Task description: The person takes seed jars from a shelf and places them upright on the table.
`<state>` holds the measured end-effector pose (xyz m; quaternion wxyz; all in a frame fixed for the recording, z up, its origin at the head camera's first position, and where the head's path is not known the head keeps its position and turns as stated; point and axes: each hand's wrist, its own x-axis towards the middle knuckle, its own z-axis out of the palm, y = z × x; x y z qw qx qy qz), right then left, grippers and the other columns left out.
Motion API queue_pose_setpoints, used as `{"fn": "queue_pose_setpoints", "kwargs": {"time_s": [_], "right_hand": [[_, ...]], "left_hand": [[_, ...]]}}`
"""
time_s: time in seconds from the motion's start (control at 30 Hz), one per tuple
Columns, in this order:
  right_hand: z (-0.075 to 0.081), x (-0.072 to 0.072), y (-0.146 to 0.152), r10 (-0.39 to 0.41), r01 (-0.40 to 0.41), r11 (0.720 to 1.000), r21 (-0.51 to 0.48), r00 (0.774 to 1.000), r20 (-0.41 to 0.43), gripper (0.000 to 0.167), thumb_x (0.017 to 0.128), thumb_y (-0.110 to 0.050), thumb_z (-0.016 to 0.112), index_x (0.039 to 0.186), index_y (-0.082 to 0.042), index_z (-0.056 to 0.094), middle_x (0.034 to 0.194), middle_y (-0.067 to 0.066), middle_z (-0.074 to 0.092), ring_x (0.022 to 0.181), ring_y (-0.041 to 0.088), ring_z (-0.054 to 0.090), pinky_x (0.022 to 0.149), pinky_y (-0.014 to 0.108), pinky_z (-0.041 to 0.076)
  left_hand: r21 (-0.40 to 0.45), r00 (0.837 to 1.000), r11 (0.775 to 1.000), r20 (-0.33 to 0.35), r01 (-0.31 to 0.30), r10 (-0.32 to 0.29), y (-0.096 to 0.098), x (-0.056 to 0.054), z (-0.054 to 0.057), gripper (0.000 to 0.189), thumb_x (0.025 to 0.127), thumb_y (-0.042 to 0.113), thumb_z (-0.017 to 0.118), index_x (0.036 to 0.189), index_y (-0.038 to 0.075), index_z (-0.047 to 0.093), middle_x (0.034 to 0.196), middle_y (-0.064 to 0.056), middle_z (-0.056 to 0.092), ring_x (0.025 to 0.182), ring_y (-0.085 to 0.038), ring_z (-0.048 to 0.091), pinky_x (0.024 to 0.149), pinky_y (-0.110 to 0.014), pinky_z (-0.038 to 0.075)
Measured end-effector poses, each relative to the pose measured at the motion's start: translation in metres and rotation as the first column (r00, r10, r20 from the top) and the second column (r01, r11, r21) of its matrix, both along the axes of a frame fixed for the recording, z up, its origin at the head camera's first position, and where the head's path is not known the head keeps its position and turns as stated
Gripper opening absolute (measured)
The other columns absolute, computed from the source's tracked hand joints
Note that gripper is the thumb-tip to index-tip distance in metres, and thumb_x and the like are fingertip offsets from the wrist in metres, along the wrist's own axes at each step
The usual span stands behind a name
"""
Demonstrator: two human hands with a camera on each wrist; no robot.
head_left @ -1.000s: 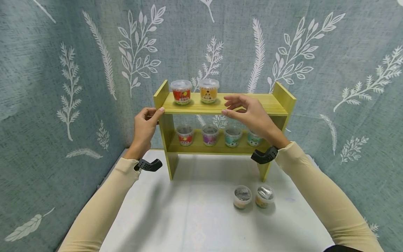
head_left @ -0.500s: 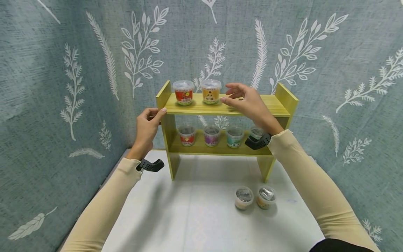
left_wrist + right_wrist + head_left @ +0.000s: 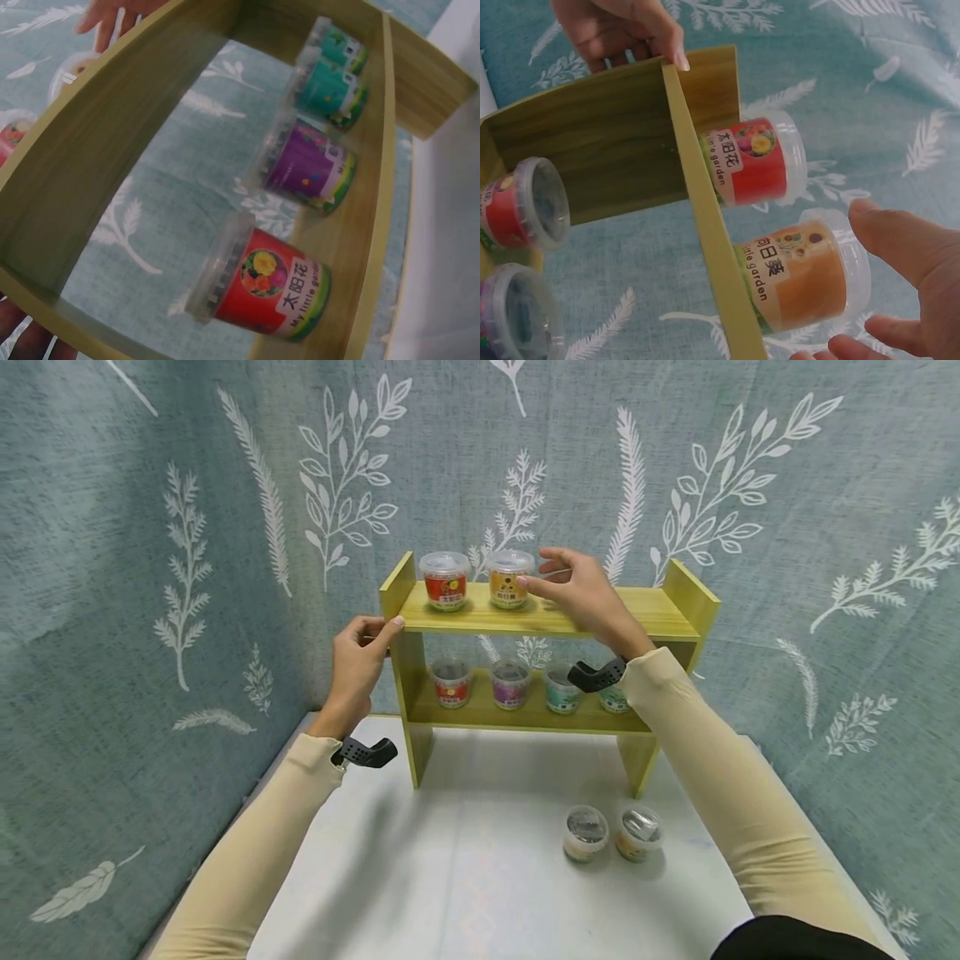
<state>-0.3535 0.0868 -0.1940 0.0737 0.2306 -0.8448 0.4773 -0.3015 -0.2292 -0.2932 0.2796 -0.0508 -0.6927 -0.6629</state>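
Observation:
A yellow-green wooden shelf point(image 3: 480, 620) stands on the table. My left hand point(image 3: 355, 667) grips its upper left side, thumb at the front edge and fingers outside the panel. On the top board sit a red-labelled seed cup point(image 3: 446, 588) and, to its right, an orange-labelled seed cup point(image 3: 507, 590), both with clear lids. My right hand point(image 3: 585, 596) is spread around the right side of the orange cup. In the right wrist view its thumb point(image 3: 900, 238) lies by the lid's edge and its fingers stand apart from the cup; whether the thumb touches cannot be told.
The lower board carries a red cup point(image 3: 452, 685), a purple cup point(image 3: 510, 687) and two teal cups, the nearer-left teal cup point(image 3: 562, 695) partly behind the wrist camera. Two more lidded cups point(image 3: 585, 833) stand on the white table point(image 3: 480, 893) at front right. Patterned cloth hangs behind.
My right hand has moved left and slightly up, from beside the orange cup to close around its right side. The left hand keeps its grip on the shelf. The view has shifted slightly.

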Motion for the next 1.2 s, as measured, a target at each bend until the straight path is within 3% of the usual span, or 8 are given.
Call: {"fn": "queue_pose_setpoints", "kwargs": {"time_s": [0.27,0.53,0.8,1.2], "right_hand": [[0.004,-0.010,-0.007,0.015,-0.014,0.999,-0.033,0.999,0.043,0.087,0.091,-0.053,0.075,0.159,-0.013,0.039,0.146,0.008,0.052,0.128,0.022,0.055,0.099,0.037,0.052],[0.006,-0.013,-0.013,0.021,-0.021,1.000,-0.006,0.998,0.063,0.089,0.090,-0.054,0.076,0.159,-0.012,0.038,0.145,0.008,0.054,0.123,0.021,0.057,0.099,0.037,0.052],[0.006,-0.017,-0.016,0.071,-0.065,0.997,-0.050,0.990,0.123,0.087,0.092,-0.049,0.077,0.160,-0.011,0.036,0.144,0.010,0.054,0.119,0.023,0.058,0.100,0.040,0.051],[0.006,-0.016,-0.019,0.124,-0.115,0.991,-0.075,0.985,0.119,0.078,0.093,-0.046,0.077,0.153,-0.008,0.045,0.135,0.010,0.062,0.119,0.021,0.061,0.101,0.040,0.050]], "left_hand": [[-0.020,1.000,1.000,0.004,-0.004,0.004,0.001,0.000,0.001,0.035,0.095,0.037,0.076,0.110,0.006,0.067,0.096,0.001,0.061,0.087,-0.014,0.056,0.083,-0.033,0.051],[-0.022,1.000,1.000,0.005,0.002,-0.002,0.000,0.002,0.002,0.035,0.096,0.037,0.075,0.110,0.006,0.067,0.097,0.001,0.061,0.088,-0.014,0.055,0.082,-0.030,0.051],[-0.026,1.000,1.000,0.008,-0.001,0.001,-0.001,0.002,-0.001,0.036,0.095,0.038,0.075,0.109,0.006,0.067,0.096,0.001,0.060,0.087,-0.014,0.055,0.081,-0.030,0.051],[-0.019,1.000,1.000,0.010,0.004,-0.004,0.000,0.002,-0.001,0.039,0.096,0.039,0.075,0.111,0.005,0.067,0.098,0.000,0.061,0.088,-0.015,0.056,0.083,-0.032,0.051]]}}
